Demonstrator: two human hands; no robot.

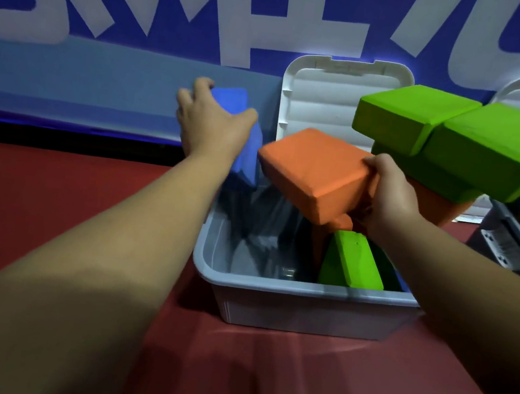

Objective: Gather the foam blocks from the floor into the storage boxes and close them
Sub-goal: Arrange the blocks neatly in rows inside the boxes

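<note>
Left hand (212, 121) grip wrapped on blue foam block (247, 150), right hand (387, 191) clamping orange foam block (316, 170), both above grey storage box (304, 310). Foam likely light, squashy; hold across short edges.

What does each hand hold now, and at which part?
The left hand grips a blue foam block over its upper end. The right hand holds an orange foam block at its right edge.

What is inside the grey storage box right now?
Inside the grey storage box, one green foam block leans on edge, with orange foam behind it. The orange block in the right hand hides the rest.
</note>
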